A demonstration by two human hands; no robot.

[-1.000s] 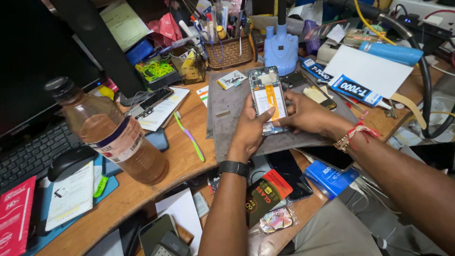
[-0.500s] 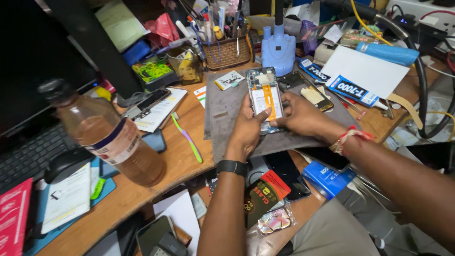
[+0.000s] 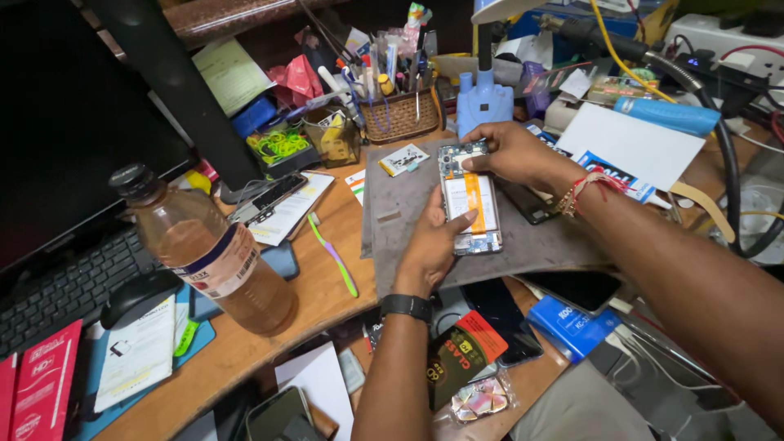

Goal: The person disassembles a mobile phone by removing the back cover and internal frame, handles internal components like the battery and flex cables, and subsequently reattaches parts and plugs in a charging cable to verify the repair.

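Since the earlier frame, the right hand (image 3: 506, 151) has shifted to the far end of the opened phone (image 3: 469, 200); left hand (image 3: 433, 241) grips its near-left edge. Grey mat (image 3: 539, 241) lies beneath; bottle (image 3: 212, 253) stands left.

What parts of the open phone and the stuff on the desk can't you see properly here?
Head view only:
- Open phone: its lower left edge is covered by the left hand, its top right corner by the right hand.
- Its small inner parts are too tiny to tell apart.
- Keyboard: cut off by the picture's left edge.
- Tools in the wicker basket: crowded, overlapping.
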